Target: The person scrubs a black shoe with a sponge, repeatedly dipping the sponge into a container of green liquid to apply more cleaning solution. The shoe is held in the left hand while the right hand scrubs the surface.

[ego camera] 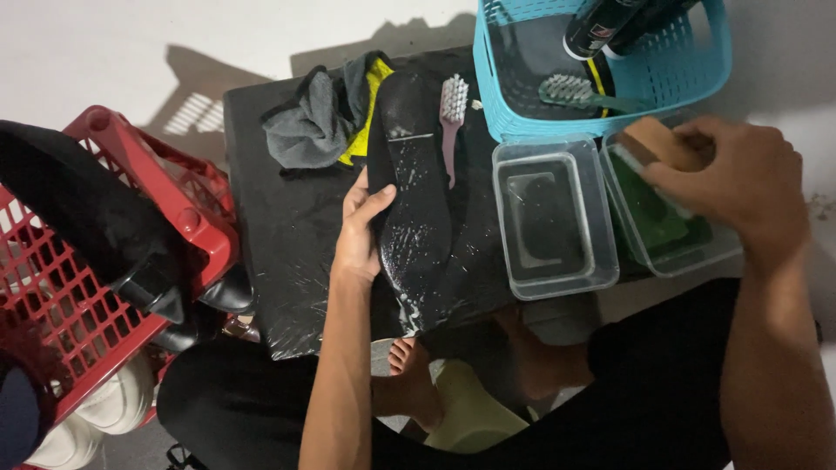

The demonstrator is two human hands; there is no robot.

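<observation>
My left hand [359, 228] grips a black shoe [409, 196] by its side, sole up and flecked with white suds, on a low black table [287, 226]. My right hand [740, 178] holds a wooden-backed brush [657, 144] over a clear plastic tub of green liquid [662, 222]. A second clear tub [553, 218] with a little water stands between the shoe and the green tub.
A pink-handled toothbrush [452, 122] lies beside the shoe. A grey and yellow cloth [326, 117] is bunched at the table's back. A blue basket [601, 65] holds a green brush and dark bottles. A red basket [96, 261] with black shoes stands left. My bare foot [409, 374] shows below.
</observation>
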